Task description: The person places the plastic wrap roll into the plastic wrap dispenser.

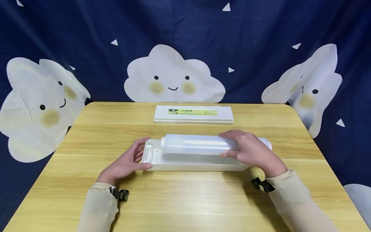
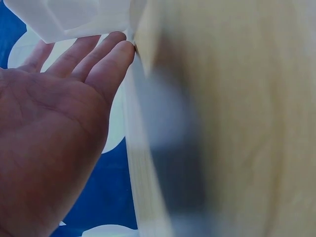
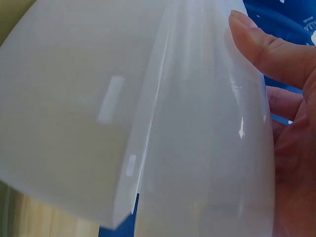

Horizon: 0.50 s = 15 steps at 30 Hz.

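Note:
My right hand [image 1: 250, 149] grips a thick roll of plastic wrap [image 1: 191, 144] near its right end, thumb on the near side. White end plugs stick out at both ends of the roll. Tilted slightly, the roll lies over a long white plastic box [image 1: 197, 167] whose inside shows at the left. My left hand [image 1: 127, 162] holds the box's left end, thumb at the front corner and fingers at the back corner. The right wrist view has the roll [image 3: 212, 128] beside the box wall [image 3: 74, 98]. Fingertips touch the box end [image 2: 79, 17] in the left wrist view.
A white lid [image 1: 193, 120] with a green and yellow label lies farther back on the wooden table [image 1: 185, 199]. Behind the table hangs a dark blue curtain [image 1: 101, 19] with smiling clouds. Each wrist wears a black strap mount [image 1: 120, 194].

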Tool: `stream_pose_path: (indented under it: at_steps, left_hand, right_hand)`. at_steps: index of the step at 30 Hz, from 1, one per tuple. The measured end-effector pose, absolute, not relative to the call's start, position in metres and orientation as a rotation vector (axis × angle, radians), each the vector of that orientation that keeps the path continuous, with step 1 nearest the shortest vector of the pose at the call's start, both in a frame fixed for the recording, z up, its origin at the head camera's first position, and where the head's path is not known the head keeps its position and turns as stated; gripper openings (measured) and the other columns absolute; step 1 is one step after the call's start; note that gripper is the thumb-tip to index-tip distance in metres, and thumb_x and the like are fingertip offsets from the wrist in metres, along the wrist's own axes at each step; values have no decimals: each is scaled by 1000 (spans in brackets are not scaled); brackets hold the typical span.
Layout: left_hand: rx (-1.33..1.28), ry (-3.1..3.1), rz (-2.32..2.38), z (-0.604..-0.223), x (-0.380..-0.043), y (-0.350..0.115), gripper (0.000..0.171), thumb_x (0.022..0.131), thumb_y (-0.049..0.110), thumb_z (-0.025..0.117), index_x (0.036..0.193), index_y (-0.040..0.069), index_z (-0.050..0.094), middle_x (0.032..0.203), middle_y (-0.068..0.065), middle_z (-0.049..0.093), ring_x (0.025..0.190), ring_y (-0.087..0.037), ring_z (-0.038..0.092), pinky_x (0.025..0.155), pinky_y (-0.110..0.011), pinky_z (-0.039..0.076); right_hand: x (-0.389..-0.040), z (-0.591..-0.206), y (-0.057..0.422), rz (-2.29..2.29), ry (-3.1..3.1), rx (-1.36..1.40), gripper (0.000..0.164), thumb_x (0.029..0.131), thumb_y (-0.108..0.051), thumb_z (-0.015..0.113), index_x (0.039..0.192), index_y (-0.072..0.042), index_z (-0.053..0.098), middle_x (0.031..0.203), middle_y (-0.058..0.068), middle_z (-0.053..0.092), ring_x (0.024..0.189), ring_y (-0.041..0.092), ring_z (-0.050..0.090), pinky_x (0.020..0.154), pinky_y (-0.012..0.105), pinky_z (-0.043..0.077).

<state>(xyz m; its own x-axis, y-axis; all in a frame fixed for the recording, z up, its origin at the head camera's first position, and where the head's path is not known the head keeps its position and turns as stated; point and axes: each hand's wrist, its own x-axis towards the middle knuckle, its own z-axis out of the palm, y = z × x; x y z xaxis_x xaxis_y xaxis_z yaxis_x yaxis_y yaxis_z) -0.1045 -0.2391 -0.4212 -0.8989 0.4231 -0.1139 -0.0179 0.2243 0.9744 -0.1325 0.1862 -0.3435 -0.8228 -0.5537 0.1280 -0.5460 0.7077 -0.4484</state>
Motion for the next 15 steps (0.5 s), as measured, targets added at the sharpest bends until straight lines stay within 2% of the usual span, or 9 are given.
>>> stream_pose_path:
  at_steps: [10,15]
  left_hand:
    - [383,2120,1745,-421,-105,-237,98,82,6,80,155,11,14,153,-19,30,139,-36,32,103,-22,38]
    - [381,2126,1727,-421,-104,-238,99,83,7,79,157,12,14,154,-18,29,140,-36,31,104,-26,38]
  right_hand:
    - [-132,-344,179,-753,2880,-972,59,77,-31,85,128,-6,64,121,7,65,112,25,60,90,44,50]
    - [-130,-344,174,-737,2878,-1008,60,78,-32,84,127,-5,64,121,8,65,113,26,60,92,45,50]
